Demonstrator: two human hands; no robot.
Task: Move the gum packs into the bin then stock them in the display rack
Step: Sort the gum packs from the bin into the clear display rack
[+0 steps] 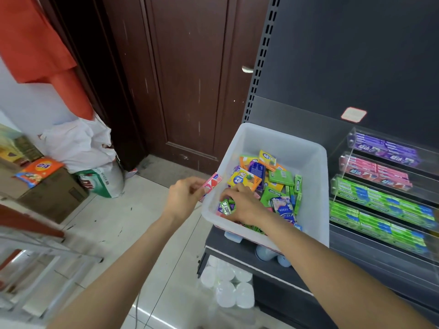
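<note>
A white plastic bin (pixel 306 162) sits on a dark shelf, holding several loose gum packs (pixel 275 179) in yellow, green, orange and purple. My left hand (pixel 184 197) hovers just outside the bin's left rim, gripping a pink gum pack (pixel 212 184). My right hand (pixel 244 205) reaches into the bin and closes its fingers on a small green gum pack (pixel 226 206). To the right stands a clear tiered display rack (pixel 342 184) with rows of purple, pink and green gum packs.
A brown door (pixel 190 79) stands behind the bin. White plastic bags (pixel 80 146), a cardboard box (pixel 52 193) and an orange packet lie on the tiled floor at left. White bottles (pixel 228 286) fill the shelf below. A metal frame (pixel 35 248) is at lower left.
</note>
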